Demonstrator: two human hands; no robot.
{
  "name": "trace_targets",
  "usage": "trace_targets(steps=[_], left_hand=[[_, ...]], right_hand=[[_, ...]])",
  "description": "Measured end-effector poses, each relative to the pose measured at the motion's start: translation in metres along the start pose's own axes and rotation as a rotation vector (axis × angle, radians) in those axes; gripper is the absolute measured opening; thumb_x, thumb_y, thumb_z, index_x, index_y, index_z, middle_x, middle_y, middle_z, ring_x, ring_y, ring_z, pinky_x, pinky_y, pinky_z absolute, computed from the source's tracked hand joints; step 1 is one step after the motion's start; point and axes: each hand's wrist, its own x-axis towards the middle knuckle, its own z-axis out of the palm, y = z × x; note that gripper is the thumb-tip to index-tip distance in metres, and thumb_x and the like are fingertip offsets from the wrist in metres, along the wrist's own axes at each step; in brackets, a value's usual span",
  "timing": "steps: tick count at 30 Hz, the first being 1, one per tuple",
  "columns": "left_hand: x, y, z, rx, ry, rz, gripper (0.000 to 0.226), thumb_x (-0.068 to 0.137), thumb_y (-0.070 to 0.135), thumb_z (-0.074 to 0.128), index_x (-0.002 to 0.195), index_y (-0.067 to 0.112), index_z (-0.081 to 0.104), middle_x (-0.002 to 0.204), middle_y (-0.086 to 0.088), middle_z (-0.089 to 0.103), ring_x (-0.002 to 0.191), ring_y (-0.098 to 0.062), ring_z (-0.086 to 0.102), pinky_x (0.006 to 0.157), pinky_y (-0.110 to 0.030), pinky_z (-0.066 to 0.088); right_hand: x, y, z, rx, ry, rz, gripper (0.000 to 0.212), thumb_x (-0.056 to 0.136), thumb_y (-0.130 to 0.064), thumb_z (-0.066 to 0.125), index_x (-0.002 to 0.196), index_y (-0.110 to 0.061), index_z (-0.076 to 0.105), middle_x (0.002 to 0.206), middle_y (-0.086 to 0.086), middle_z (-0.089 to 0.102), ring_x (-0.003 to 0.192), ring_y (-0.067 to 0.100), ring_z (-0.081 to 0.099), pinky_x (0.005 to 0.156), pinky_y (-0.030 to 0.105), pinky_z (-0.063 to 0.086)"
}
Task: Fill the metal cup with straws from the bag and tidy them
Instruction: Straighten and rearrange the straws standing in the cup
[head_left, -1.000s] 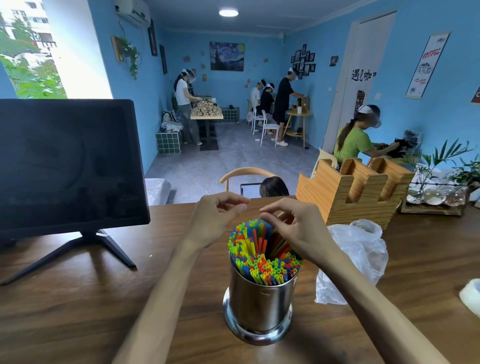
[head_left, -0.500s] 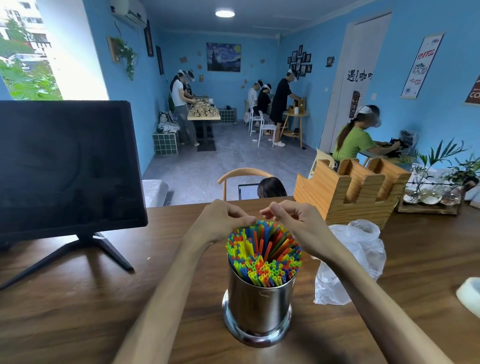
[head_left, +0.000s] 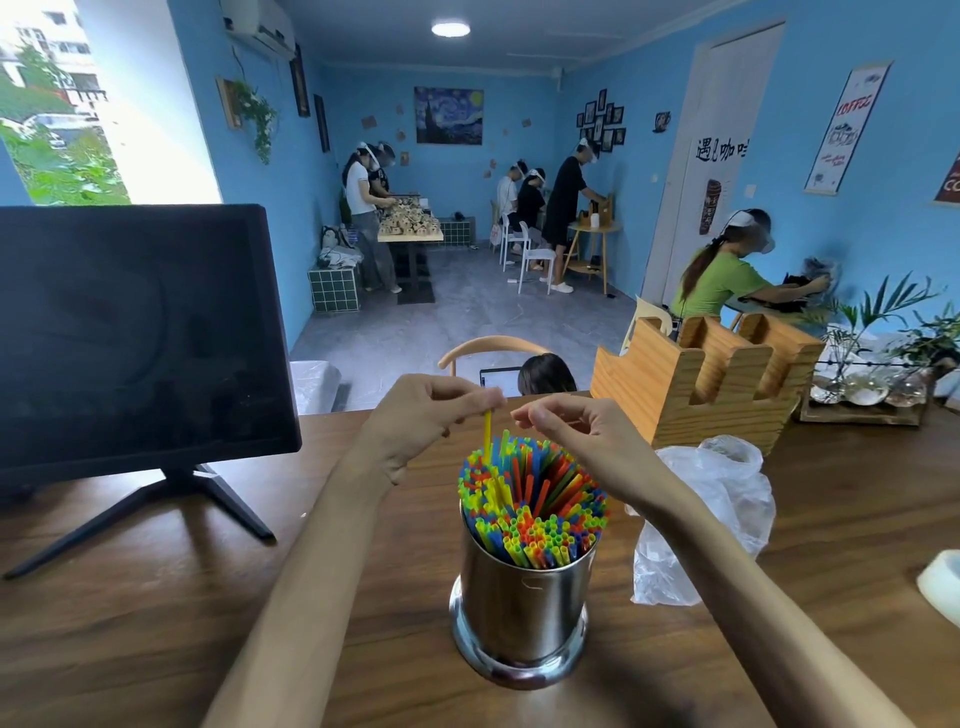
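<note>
Straws (head_left: 535, 499) in yellow, green, blue, orange and red pack the metal cup (head_left: 519, 608), which stands upright on the wooden table (head_left: 156, 597), their open ends fanning out above its rim. Over the far side of the cup, the left hand (head_left: 426, 421) pinches the top of a single yellow straw (head_left: 487, 434) between thumb and fingertips; that straw stands taller than the rest, its lower end among the bundle. Just right of it, also above the cup, the right hand (head_left: 576, 431) has thumb and forefinger brought together with the other fingers curled, but whether it has hold of anything cannot be told. Right of the cup, behind the right forearm, lies the crumpled clear plastic bag (head_left: 722, 499). Beyond the bag sits a wooden organizer (head_left: 691, 379). Left of the cup stands a dark monitor (head_left: 130, 332) on its stand.
</note>
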Motion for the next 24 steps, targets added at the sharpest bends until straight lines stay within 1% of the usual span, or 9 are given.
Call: trace_targets(steps=[2, 4, 7, 10, 13, 15, 18, 21, 24], left_hand=[[-0.003, 0.013, 0.001, -0.090, 0.124, 0.106, 0.037, 0.061, 0.059, 0.080, 0.081, 0.028, 0.084, 0.075, 0.010, 0.069, 0.065, 0.003, 0.052, 0.063, -0.018, 0.038], [-0.006, 0.027, 0.000, -0.186, 0.183, 0.208, 0.033, 0.066, 0.057, 0.080, 0.083, 0.029, 0.084, 0.072, 0.001, 0.061, 0.059, -0.003, 0.044, 0.060, -0.021, 0.036], [-0.014, 0.047, 0.000, -0.282, 0.231, 0.392, 0.019, 0.077, 0.045, 0.078, 0.084, 0.028, 0.083, 0.064, 0.007, 0.062, 0.058, -0.004, 0.049, 0.057, -0.017, 0.041], [-0.022, 0.059, 0.000, -0.306, 0.272, 0.504, 0.012, 0.085, 0.040, 0.077, 0.086, 0.029, 0.082, 0.065, 0.007, 0.068, 0.061, -0.005, 0.059, 0.059, -0.017, 0.045], [-0.027, 0.061, -0.005, -0.338, 0.337, 0.550, 0.012, 0.087, 0.041, 0.075, 0.087, 0.031, 0.082, 0.069, 0.004, 0.070, 0.065, -0.009, 0.062, 0.062, -0.018, 0.047], [-0.030, 0.057, -0.009, -0.376, 0.351, 0.541, 0.013, 0.085, 0.041, 0.074, 0.087, 0.031, 0.082, 0.071, 0.003, 0.072, 0.068, -0.011, 0.064, 0.063, -0.019, 0.048], [-0.034, 0.045, -0.014, -0.353, 0.341, 0.451, 0.013, 0.083, 0.039, 0.081, 0.086, 0.026, 0.083, 0.077, -0.001, 0.077, 0.071, -0.012, 0.068, 0.064, -0.020, 0.052], [-0.030, 0.030, -0.015, -0.183, 0.316, 0.225, 0.008, 0.086, 0.023, 0.077, 0.082, 0.017, 0.080, 0.076, -0.003, 0.078, 0.062, -0.006, 0.068, 0.059, -0.015, 0.052], [-0.027, 0.014, -0.013, 0.062, 0.092, 0.092, 0.016, 0.089, 0.018, 0.078, 0.073, 0.020, 0.081, 0.076, -0.002, 0.079, 0.062, -0.003, 0.067, 0.060, -0.014, 0.052]], right_hand=[[0.000, -0.005, 0.002, -0.017, -0.029, -0.011, 0.031, 0.097, -0.052, 0.057, 0.116, -0.033, 0.073, 0.111, -0.020, 0.073, 0.108, -0.001, 0.065, 0.094, 0.029, 0.054], [0.000, -0.010, 0.006, -0.014, -0.096, -0.031, 0.032, 0.098, -0.053, 0.059, 0.123, -0.035, 0.070, 0.116, -0.019, 0.071, 0.111, 0.001, 0.064, 0.097, 0.031, 0.053], [-0.001, -0.015, 0.010, -0.044, -0.163, -0.086, 0.030, 0.099, -0.048, 0.061, 0.125, -0.035, 0.068, 0.120, -0.023, 0.068, 0.116, -0.002, 0.060, 0.097, 0.029, 0.047], [0.000, -0.018, 0.010, -0.054, -0.163, -0.156, 0.020, 0.100, -0.037, 0.062, 0.114, -0.028, 0.072, 0.119, -0.015, 0.069, 0.119, 0.005, 0.061, 0.103, 0.035, 0.047], [0.002, -0.020, 0.001, 0.084, -0.107, -0.144, 0.016, 0.101, -0.031, 0.061, 0.103, -0.021, 0.074, 0.107, -0.006, 0.075, 0.110, 0.009, 0.068, 0.096, 0.026, 0.051], [0.002, -0.021, -0.012, 0.238, -0.052, -0.115, 0.017, 0.097, -0.029, 0.065, 0.100, -0.017, 0.076, 0.098, 0.003, 0.077, 0.094, 0.013, 0.073, 0.080, 0.018, 0.053], [0.002, -0.021, -0.033, 0.438, 0.048, -0.020, 0.019, 0.080, -0.035, 0.078, 0.089, -0.018, 0.081, 0.092, 0.012, 0.078, 0.073, 0.018, 0.072, 0.056, 0.020, 0.044], [0.002, -0.016, -0.046, 0.599, 0.182, 0.047, 0.023, 0.068, -0.037, 0.085, 0.079, -0.017, 0.081, 0.081, 0.008, 0.075, 0.067, 0.016, 0.067, 0.049, 0.018, 0.037], [0.004, -0.020, -0.046, 0.791, 0.284, 0.029, 0.024, 0.064, -0.039, 0.086, 0.074, -0.019, 0.078, 0.074, 0.003, 0.072, 0.069, 0.014, 0.067, 0.049, 0.017, 0.040]])
